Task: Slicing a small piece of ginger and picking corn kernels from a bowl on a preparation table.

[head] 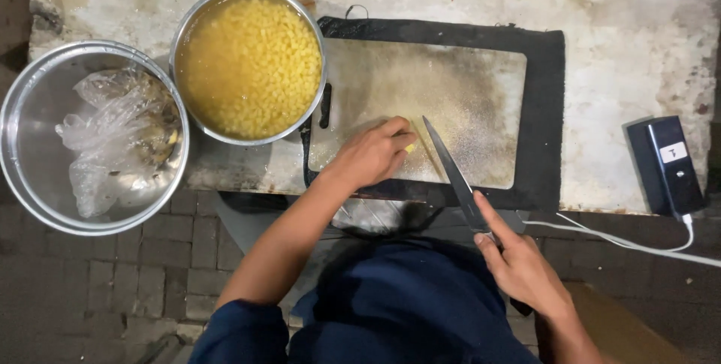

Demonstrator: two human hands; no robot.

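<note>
Potato, by the look of the small yellow piece (pixel 409 148), lies on the pale cutting board (pixel 451 101) near its front edge, mostly hidden under the left hand (pixel 372 155). Only a sliver of it shows past the fingertips, so its shape cannot be told. Judging by its colour and the cubes in the pot, it is probably firm, wet and a little slippery, light enough to skid under a blade unless it is pinned from above; the safest hold looks to be at the end away from the edge, fingertips tucked back.

That left hand lies palm down, fingers drawn together and curled over the piece, pressing it onto the board. The right hand (pixel 518 266) is wrapped round the handle of a long kitchen knife (pixel 451 172), forefinger laid out along the back of the blade. The blade slants across the board's front edge with its tip just beside the left fingertips, apart from them.

The board sits on a dark mat (pixel 544 108) on the worn, stained bench (pixel 616 26). Left of the board stands a steel pot (pixel 312 26) full of yellow cubes in cloudy water, and further left a steel bowl (pixel 22 176) holding crumpled clear plastic. At the right a dark box-shaped device (pixel 665 165) lies with a white cable (pixel 623 242) running from it.
</note>
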